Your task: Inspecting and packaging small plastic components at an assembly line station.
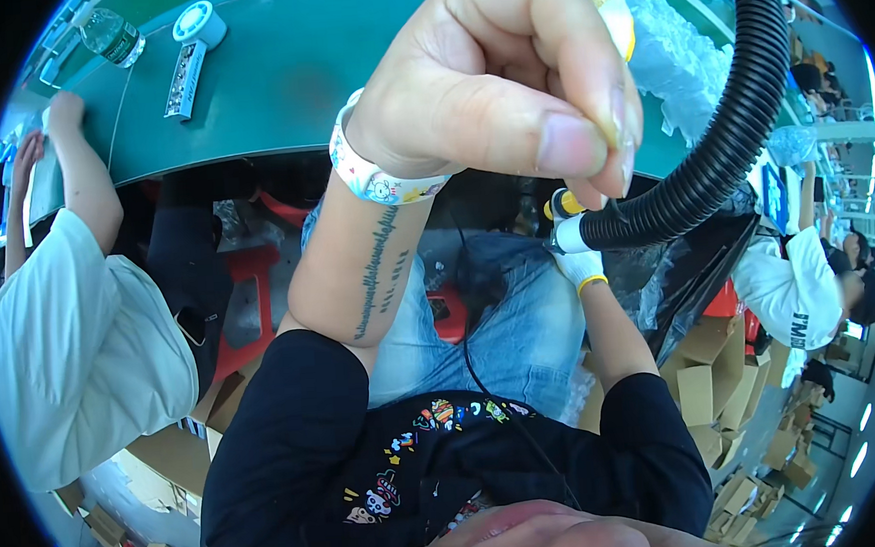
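Note:
My left hand (pixel 506 89) is raised close to the camera, bare, its thumb and fingertips pinched together. Whatever may be between them is too small to make out. A white patterned wristband (pixel 376 172) circles that wrist. Lower down on the right, my right hand (pixel 584 267) wears a white glove with a yellow cuff. It is closed at the white end fitting of a black corrugated hose (pixel 699 202), its fingers partly hidden. A yellow-and-black piece (pixel 562 204) shows beside that fitting. Behind my left hand, a white-and-yellow item (pixel 614 20) is partly covered.
The green table (pixel 276 83) carries a small white fan (pixel 199 25) and a plastic bottle (pixel 111 38). Crumpled clear plastic (pixel 683 58) lies at its right. A co-worker in a pale shirt (pixel 87 350) sits at my left. Cardboard boxes (pixel 714 377) stand at the right beside a black bag.

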Demonstrator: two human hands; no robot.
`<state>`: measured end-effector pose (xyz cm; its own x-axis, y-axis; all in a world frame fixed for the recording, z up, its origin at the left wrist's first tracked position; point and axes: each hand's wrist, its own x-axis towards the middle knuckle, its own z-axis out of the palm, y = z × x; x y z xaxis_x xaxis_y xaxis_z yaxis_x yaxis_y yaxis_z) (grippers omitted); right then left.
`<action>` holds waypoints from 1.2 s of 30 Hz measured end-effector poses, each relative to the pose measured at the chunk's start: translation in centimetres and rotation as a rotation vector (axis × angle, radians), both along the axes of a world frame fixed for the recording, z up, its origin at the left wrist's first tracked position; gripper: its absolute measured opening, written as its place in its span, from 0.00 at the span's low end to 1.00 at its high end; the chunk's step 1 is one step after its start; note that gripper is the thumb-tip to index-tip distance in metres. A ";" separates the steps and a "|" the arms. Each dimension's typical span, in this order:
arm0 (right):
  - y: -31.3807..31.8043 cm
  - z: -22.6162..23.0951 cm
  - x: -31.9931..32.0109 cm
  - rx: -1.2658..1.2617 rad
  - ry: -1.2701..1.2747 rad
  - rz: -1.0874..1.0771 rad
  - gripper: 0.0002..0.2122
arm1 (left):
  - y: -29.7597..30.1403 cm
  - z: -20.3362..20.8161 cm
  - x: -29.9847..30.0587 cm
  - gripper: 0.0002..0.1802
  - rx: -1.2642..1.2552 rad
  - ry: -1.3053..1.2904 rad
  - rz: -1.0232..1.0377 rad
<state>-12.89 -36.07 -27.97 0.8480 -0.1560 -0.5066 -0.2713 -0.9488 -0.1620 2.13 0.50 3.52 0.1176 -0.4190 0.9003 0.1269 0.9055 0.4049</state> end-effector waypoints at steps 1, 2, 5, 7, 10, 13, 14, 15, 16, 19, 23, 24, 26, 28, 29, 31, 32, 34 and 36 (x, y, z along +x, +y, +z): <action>-0.1 0.1 -0.6 0.024 -0.084 0.035 0.29 | -0.2 0.0 -0.4 0.14 0.003 0.032 0.015; 0.1 0.0 -0.6 0.081 -0.208 0.062 0.29 | -0.1 0.1 -0.4 0.13 0.006 0.070 0.032; 0.0 -0.2 -1.3 -0.024 -0.099 0.120 0.30 | -0.3 0.0 -1.0 0.12 0.011 0.047 0.048; 0.1 -0.1 -1.2 -0.061 -0.066 0.146 0.30 | -0.2 0.0 -0.9 0.12 0.012 0.037 0.059; -0.1 0.5 -1.2 0.013 -0.193 0.101 0.30 | -0.1 0.0 -0.8 0.12 0.043 0.041 0.082; 0.1 0.5 -1.3 -0.017 -0.108 0.048 0.28 | 0.0 0.2 -0.9 0.13 0.043 0.023 0.084; 0.1 0.5 -1.3 -0.047 -0.121 0.058 0.28 | -0.1 0.2 -0.9 0.13 0.044 0.020 0.083; 0.1 0.5 -1.3 -0.032 -0.091 0.031 0.28 | -0.1 0.3 -1.0 0.13 0.043 0.016 0.082; 0.2 0.4 -1.3 -0.022 -0.097 0.016 0.27 | 0.0 0.5 -1.1 0.12 0.047 0.034 0.075; 0.9 1.4 -1.2 -0.006 -0.113 -0.030 0.25 | 0.2 1.1 -2.4 0.10 0.055 0.065 0.044; 2.0 4.6 -1.3 -0.052 0.076 -0.062 0.22 | -0.7 3.0 -6.5 0.09 -0.022 0.143 0.070; 2.1 5.3 -1.4 -0.037 0.056 -0.113 0.21 | -1.2 3.6 -7.1 0.14 -0.072 0.051 0.089; 2.1 6.1 -1.2 0.017 -0.021 -0.180 0.20 | -2.7 4.5 -9.5 0.21 -0.135 -0.062 0.088; 2.2 6.1 -1.4 0.044 -0.101 -0.231 0.19 | -4.0 4.9 -11.6 0.21 -0.176 -0.065 0.120; 2.2 5.8 -1.7 0.093 -0.200 -0.252 0.17 | -4.4 4.9 -12.7 0.22 -0.187 -0.038 0.163; 2.6 4.9 -2.7 0.141 -0.282 -0.289 0.16 | -4.8 4.7 -13.9 0.22 -0.201 0.029 0.212; 2.8 4.7 -3.1 0.263 -0.455 -0.362 0.14 | -4.8 4.6 -14.4 0.23 -0.207 0.059 0.228; 2.8 5.1 -3.5 0.492 -0.768 -0.539 0.10 | -5.1 4.4 -15.2 0.23 -0.222 0.102 0.265; 2.1 7.2 -3.3 0.449 -0.980 -0.416 0.09 | -5.3 4.5 -15.8 0.24 -0.221 0.140 0.281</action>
